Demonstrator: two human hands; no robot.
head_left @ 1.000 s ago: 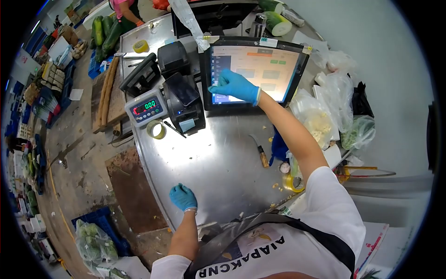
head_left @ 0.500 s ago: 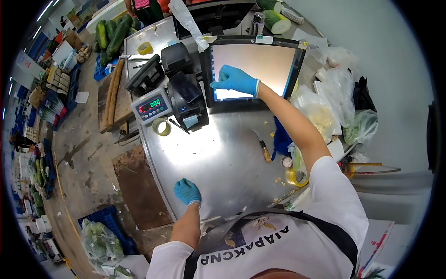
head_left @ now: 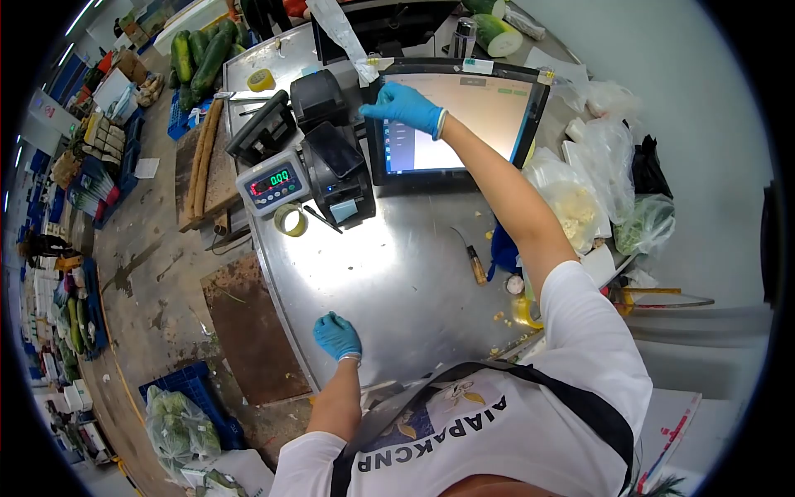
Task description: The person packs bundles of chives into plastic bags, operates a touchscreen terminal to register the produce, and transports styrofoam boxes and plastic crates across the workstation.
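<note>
My right hand (head_left: pixel 406 110), in a blue glove, is over the upper left part of a lit touchscreen monitor (head_left: pixel 464 124). One finger points out to the left past the screen's edge, and nothing is held; whether it touches the screen I cannot tell. My left hand (head_left: pixel 337 335), also gloved in blue, rests on the metal table (head_left: pixel 397 323) near its left edge. Its fingers are curled in, with nothing visible in them. A knife (head_left: pixel 476 265) with a wooden handle lies on the table below the monitor.
Left of the monitor stand a scale display (head_left: pixel 272 183) reading 0.00, a black printer (head_left: pixel 338 174) and a tape roll (head_left: pixel 290 220). Plastic bags (head_left: pixel 571 199) crowd the right side. Cut winter melon (head_left: pixel 498 37) lies behind. A bagged green vegetable (head_left: pixel 178 427) sits at lower left.
My right hand has moved left and up across the monitor. The blank screen now shows a window with a side column and small buttons. My left hand has stayed in place.
</note>
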